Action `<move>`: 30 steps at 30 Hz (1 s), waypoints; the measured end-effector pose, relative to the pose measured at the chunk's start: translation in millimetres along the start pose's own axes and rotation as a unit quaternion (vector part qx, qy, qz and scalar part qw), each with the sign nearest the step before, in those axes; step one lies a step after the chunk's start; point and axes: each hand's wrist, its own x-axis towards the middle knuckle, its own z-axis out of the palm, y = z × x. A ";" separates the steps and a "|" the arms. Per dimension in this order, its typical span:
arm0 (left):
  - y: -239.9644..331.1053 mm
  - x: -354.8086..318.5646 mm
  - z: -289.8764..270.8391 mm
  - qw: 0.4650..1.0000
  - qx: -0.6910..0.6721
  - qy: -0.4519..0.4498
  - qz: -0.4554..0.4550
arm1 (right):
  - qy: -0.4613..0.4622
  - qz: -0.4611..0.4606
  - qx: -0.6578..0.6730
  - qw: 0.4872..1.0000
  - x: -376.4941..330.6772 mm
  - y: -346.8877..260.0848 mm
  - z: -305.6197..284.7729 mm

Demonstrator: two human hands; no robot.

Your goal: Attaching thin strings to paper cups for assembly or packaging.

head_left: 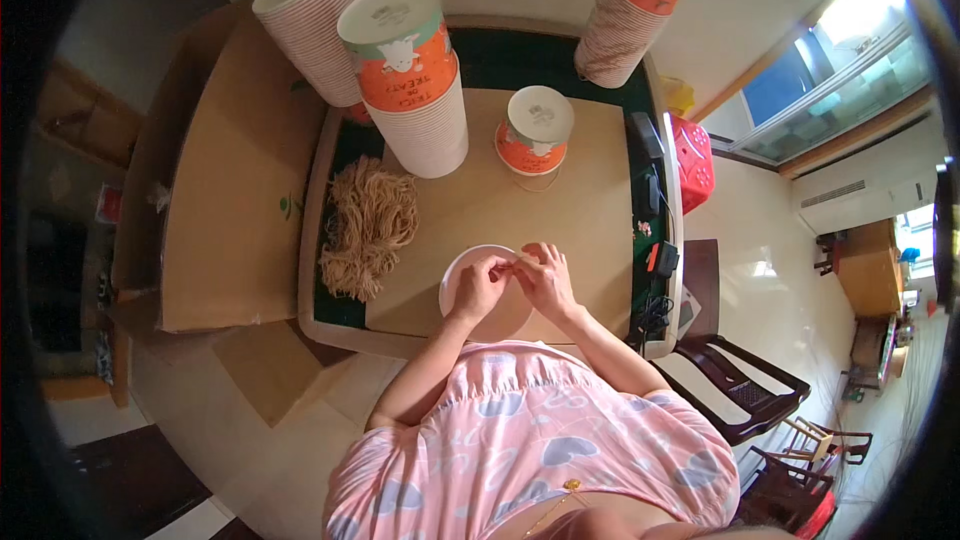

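Close to the table's near edge, a white paper cup (462,265) faces me with its round opening up. My left hand (482,288) and my right hand (546,285) meet over its far rim, fingertips pinched together. Whatever is between the fingers is too small to make out. Beyond them, an orange and green printed paper cup (530,155) stands upside down, a thin cord loop at its lower edge. A bundle of beige cord (367,225) lies to the left.
Tall stacks of nested paper cups stand behind: a printed-top stack (420,125), a paler stack (315,35) and a far-right stack (620,35). A large cardboard box (235,190) flanks the table's left. Black devices and cables (655,312) line its right edge, beside a dark chair (735,385).
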 end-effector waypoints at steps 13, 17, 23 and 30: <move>6.3 -2.6 -6.7 0.997 0.072 0.017 0.017 | -0.016 -0.015 0.013 1.000 2.0 -2.9 -0.4; 3.6 -6.0 -8.4 0.997 0.069 0.018 0.010 | -0.017 -0.016 0.016 1.000 0.9 -0.3 1.2; -8.4 -11.1 -14.7 0.997 -0.063 -0.031 -0.046 | 0.011 -0.012 0.040 0.999 2.2 3.4 -4.3; 16.3 -9.3 -17.1 0.985 -0.143 -0.036 -0.088 | 0.013 -0.029 0.073 0.997 3.5 -9.4 -13.6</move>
